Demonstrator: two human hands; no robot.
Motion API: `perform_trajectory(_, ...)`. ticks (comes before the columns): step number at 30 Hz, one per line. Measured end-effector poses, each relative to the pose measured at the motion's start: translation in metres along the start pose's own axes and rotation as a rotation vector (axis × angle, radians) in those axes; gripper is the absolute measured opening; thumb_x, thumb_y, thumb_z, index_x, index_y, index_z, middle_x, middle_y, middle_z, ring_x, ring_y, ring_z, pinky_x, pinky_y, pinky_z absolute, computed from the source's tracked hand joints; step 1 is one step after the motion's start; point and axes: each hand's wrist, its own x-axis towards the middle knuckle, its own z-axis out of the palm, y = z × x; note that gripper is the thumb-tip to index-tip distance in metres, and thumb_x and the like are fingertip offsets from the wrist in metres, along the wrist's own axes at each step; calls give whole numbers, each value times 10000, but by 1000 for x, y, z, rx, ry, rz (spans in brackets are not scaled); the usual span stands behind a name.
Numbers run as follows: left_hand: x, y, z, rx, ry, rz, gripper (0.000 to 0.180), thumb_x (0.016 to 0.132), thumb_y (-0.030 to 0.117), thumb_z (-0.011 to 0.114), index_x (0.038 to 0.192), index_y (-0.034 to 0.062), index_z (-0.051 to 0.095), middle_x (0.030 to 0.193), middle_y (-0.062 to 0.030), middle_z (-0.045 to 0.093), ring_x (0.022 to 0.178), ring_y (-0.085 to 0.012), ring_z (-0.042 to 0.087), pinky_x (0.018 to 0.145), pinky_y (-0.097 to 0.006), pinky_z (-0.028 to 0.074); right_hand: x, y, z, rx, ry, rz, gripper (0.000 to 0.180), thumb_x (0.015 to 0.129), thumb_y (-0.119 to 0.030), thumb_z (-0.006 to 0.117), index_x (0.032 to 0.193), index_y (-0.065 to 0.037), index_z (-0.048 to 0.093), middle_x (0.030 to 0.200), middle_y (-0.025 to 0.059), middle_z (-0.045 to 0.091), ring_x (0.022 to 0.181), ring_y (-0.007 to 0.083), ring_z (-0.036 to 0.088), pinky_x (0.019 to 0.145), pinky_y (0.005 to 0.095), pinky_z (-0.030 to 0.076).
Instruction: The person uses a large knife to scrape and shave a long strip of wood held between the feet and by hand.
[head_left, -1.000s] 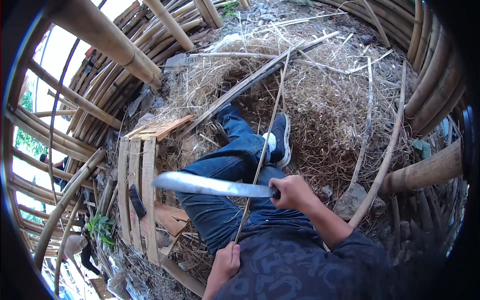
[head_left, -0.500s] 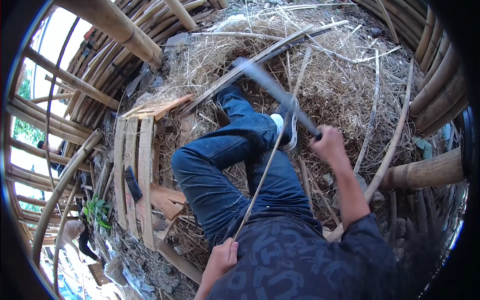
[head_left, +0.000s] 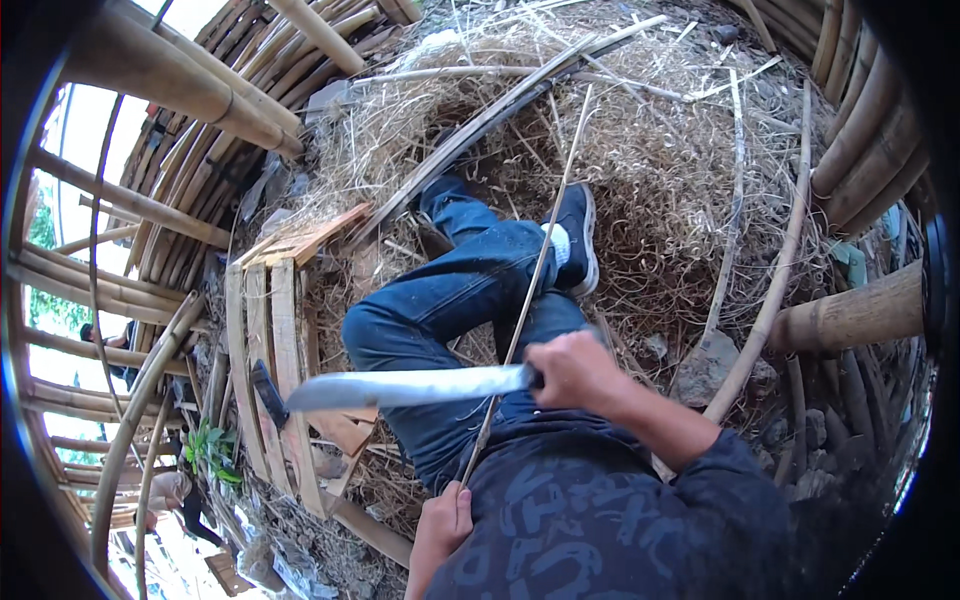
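My right hand (head_left: 575, 372) is closed around the dark handle of a machete (head_left: 410, 387). Its broad grey blade points left across my lap, lying over a thin bamboo strip (head_left: 538, 262) in the view. My left hand (head_left: 445, 518) grips the lower end of that strip against my side, and the strip slants up past my shoe to the shavings. Both my legs (head_left: 440, 300) are bent in front of me in blue jeans. Whether the blade touches the strip cannot be made out.
A slatted wooden crate (head_left: 285, 370) with a phone (head_left: 268, 393) on it stands at my left. Curly bamboo shavings (head_left: 660, 200) cover the ground ahead. Thick bamboo poles (head_left: 850, 310) stand at both sides. Longer split strips (head_left: 500, 115) lie across the far shavings. A person (head_left: 175, 490) is at far left.
My right hand has come down and left toward my lap, swinging the machete from pointing up ahead to pointing left. My left hand keeps hold of the strip, almost in place.
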Motion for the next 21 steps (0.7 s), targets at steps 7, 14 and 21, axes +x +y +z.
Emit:
perform_trajectory(7,-8,-12,-5,52,-58,79,201,958,193,470,851,27,508,655,-254,557,639,-451,571,558,-512,434,-1,80,-61,-226,343,388,172,677,-203,688,756,-58,640,688,189,652,695,370,667,657,469,536)
perform_trajectory(14,-11,-38,-4,40,-132,131,192,948,191,478,843,33,505,646,-251,548,633,-453,567,560,-519,431,-15,127,-67,-224,523,502,197,679,-207,699,774,-48,631,729,190,659,720,371,660,683,467,534)
perform_trajectory(21,-30,-63,-7,39,-163,61,190,951,200,479,856,38,511,644,-250,540,649,-450,575,566,-508,434,4,124,-63,-381,435,478,149,694,-198,675,743,-74,611,708,179,653,709,362,665,662,461,534)
